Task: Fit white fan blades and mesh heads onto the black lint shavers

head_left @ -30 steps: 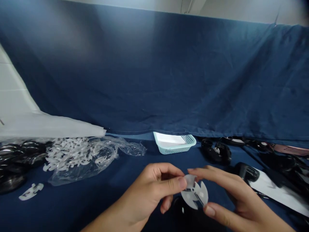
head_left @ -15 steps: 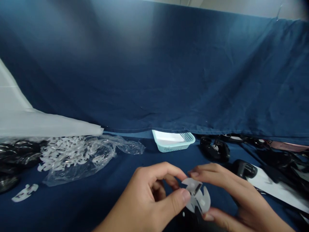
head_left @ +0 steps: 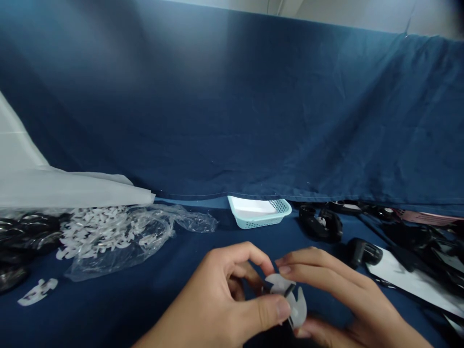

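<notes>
Between my two hands is a whitish, translucent plastic piece with curved, hooked edges and a dark strip running through it. My left hand pinches it from the left, thumb across its front and index finger near its top. From the other side my right hand holds it, fingers at the upper edge and thumb at the lower edge. Something dark lies under the piece, mostly hidden by my hands. A similar loose white piece rests on the blue cloth at the far left.
A heap of white plastic pieces spills from a clear plastic bag at left, beside shiny black parts. A pale turquoise basket stands at the back middle. Several black items and a white sheet lie at right.
The white piece has shifted slightly left and turned between my hands. My left thumb now covers more of it, and my right hand has moved a little left with it.
</notes>
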`<state>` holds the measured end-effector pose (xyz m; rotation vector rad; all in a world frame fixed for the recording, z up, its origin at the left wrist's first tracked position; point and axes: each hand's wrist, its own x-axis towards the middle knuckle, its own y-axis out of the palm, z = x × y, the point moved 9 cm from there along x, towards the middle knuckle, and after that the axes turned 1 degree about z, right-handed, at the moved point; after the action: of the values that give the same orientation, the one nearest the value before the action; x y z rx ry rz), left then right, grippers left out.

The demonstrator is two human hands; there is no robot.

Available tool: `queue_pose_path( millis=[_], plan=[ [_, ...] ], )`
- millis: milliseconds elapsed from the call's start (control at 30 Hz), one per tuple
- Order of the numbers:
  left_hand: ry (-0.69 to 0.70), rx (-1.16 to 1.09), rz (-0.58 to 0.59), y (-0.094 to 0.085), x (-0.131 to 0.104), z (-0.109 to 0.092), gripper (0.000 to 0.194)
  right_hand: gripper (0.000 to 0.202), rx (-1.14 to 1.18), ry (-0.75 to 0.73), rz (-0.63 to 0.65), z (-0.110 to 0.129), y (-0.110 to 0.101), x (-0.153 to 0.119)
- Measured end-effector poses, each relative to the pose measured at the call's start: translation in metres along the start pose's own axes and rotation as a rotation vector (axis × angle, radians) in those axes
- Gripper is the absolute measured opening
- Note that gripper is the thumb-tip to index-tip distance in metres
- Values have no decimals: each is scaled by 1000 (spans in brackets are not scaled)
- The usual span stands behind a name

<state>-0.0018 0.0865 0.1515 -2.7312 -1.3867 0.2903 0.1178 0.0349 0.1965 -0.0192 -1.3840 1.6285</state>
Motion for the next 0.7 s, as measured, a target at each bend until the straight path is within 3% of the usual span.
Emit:
queue_pose_path(
  millis=[200,300,500,700],
  plan=[
    [-23,-9,29,-1,1,0,47,44,-35,-8,13,2,-2,1],
    [50,10,27,-2,0,-5,46,42,-2,-8,1,2,-5,2],
    [-24,-83,61,4,0,8,46,37,12,-37,-7,9,-7,2],
    [31,-180,108,11,0,0,39,40,139,-2,-28,12,-12,3]
  ],
)
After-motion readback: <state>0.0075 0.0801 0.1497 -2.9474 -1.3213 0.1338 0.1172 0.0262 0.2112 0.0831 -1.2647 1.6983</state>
